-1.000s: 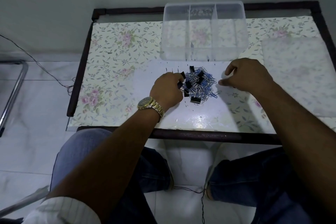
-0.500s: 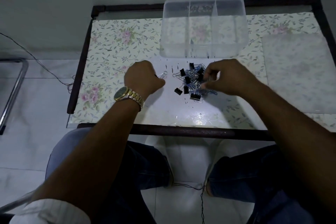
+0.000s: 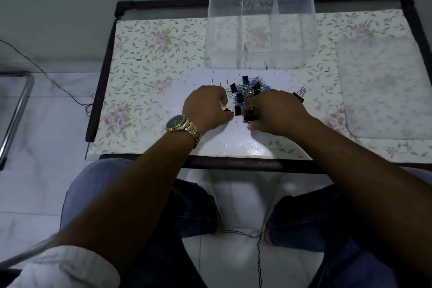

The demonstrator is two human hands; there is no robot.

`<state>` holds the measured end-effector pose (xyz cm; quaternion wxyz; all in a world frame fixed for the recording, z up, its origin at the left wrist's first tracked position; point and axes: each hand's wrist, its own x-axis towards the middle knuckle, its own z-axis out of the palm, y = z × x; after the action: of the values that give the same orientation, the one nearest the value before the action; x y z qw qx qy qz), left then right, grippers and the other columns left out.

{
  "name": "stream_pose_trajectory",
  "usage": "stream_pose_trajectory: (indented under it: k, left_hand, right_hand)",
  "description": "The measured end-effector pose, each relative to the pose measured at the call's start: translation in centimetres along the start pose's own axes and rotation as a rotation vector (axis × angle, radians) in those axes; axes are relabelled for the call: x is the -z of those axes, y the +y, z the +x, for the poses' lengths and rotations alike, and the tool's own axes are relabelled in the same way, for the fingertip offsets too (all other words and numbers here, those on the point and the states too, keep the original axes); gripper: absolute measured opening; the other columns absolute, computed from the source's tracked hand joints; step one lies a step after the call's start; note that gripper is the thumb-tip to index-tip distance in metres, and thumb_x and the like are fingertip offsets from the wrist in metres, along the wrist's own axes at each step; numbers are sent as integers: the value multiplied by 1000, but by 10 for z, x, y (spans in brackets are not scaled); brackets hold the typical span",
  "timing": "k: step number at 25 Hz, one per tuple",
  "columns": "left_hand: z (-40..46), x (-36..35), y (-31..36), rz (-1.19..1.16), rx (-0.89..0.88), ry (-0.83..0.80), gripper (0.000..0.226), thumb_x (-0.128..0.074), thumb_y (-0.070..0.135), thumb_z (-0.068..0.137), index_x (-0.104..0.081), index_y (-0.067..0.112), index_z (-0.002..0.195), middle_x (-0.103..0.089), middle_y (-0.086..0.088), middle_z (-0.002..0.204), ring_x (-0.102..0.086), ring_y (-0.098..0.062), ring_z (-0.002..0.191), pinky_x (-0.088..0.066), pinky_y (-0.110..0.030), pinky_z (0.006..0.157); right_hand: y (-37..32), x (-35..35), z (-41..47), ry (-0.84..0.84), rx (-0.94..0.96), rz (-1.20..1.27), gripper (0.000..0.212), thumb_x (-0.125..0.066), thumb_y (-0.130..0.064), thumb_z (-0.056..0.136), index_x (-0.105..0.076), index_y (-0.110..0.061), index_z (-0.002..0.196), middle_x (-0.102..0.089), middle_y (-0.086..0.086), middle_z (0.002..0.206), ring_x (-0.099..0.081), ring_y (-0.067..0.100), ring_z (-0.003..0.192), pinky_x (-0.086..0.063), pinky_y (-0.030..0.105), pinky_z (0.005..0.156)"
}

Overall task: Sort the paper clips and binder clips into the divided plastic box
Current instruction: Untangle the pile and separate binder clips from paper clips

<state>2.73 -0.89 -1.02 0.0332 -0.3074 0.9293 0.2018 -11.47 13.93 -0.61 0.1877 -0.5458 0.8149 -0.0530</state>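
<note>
A mixed pile of black binder clips and blue and silver paper clips [image 3: 247, 90] lies on the glass table just in front of the clear divided plastic box [image 3: 260, 63]. My left hand [image 3: 205, 106] is curled at the pile's left edge, thumb and fingers pinching a small black binder clip [image 3: 226, 109]. My right hand [image 3: 277, 110] covers the pile's right side and grips another black binder clip [image 3: 248, 118] at the pile's near edge. One binder clip [image 3: 301, 96] lies apart, just right of my right hand. The box compartments look bare apart from something small at the back.
A translucent plastic lid [image 3: 383, 86] lies flat on the table's right side. The floral table [image 3: 145, 82] has a dark frame, with its front edge close to my knees. A metal chair frame [image 3: 16, 110] and a thin cable [image 3: 58, 86] are on the floor to the left.
My left hand moved right, back to the pile's left edge. My right hand slid down and left over the pile and closed on a binder clip. One clip now lies apart on the right.
</note>
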Motion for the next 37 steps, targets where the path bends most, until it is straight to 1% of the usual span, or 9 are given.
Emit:
stream_pose_trajectory:
  k: [3, 10, 13, 17, 24, 28, 30, 33, 37]
  left_hand:
    - [1, -6, -1, 10, -6, -17, 29, -82, 42, 73, -67, 25, 92, -64, 8, 86, -59, -17, 85, -41, -28, 67]
    - [2, -16, -1, -46, -12, -10, 21, -81, 34, 75, -65, 28, 87, -62, 11, 81, -58, -17, 84, -40, -28, 66]
    - [1, -19, 2, -77, -23, 2, 14, -75, 28, 75, -65, 28, 85, -60, 12, 76, -61, -18, 83, -46, -28, 66]
    - [-1, -14, 3, -78, 20, -13, 16, -71, 22, 70, -67, 26, 85, -63, 12, 80, -62, -17, 82, -50, -28, 65]
    - [4, 20, -17, 9, 188, 82, 17, -70, 26, 67, -66, 27, 84, -67, 9, 84, -63, -19, 80, -48, -26, 64]
    - [3, 25, -23, 137, 302, 99, 20, -70, 21, 70, -68, 22, 90, -69, 0, 93, -66, -26, 90, -47, -30, 68]
    - [2, 21, -18, 195, 248, 148, 24, -71, 24, 72, -69, 20, 95, -65, -3, 100, -61, -27, 97, -50, -33, 73]
    - [-3, 6, 2, 60, 27, 149, 25, -75, 35, 78, -70, 26, 101, -63, 3, 100, -57, -19, 98, -47, -31, 75]
    - [-7, -19, 21, 69, -108, 79, 33, -74, 40, 80, -73, 28, 111, -71, 2, 105, -61, -22, 104, -45, -31, 77]
  right_hand:
    - [-2, -2, -1, -3, 7, 29, 31, -76, -30, 78, -75, -42, 106, -74, -11, 98, -69, 19, 94, -45, 28, 68]
    - [16, 38, -3, 120, -73, 196, 29, -82, -35, 76, -76, -37, 104, -75, -10, 93, -65, 16, 80, -56, 34, 78]
    - [53, 43, -1, 205, -250, 151, 21, -83, -32, 72, -77, -35, 93, -76, -7, 89, -68, 19, 83, -55, 32, 76]
    - [87, 34, -2, 133, -489, 140, 21, -87, -28, 69, -78, -34, 87, -72, -5, 92, -65, 21, 83, -51, 30, 71]
    - [90, 35, 1, 103, -489, 138, 25, -94, -32, 67, -78, -35, 86, -70, -6, 89, -60, 16, 82, -44, 29, 69]
    - [88, 34, 1, 92, -488, 138, 24, -94, -33, 67, -76, -37, 82, -71, -7, 86, -61, 17, 82, -44, 29, 68]
    - [87, 37, 1, 108, -498, 141, 26, -94, -36, 66, -76, -36, 85, -72, -5, 87, -61, 16, 79, -44, 28, 67]
    - [79, 39, 1, 150, -440, 166, 25, -92, -39, 70, -75, -33, 89, -73, -5, 83, -61, 10, 67, -40, 26, 61]
    - [51, 34, 2, 164, -212, 267, 30, -91, -35, 74, -77, -32, 101, -70, -6, 97, -63, 16, 81, -53, 34, 79]
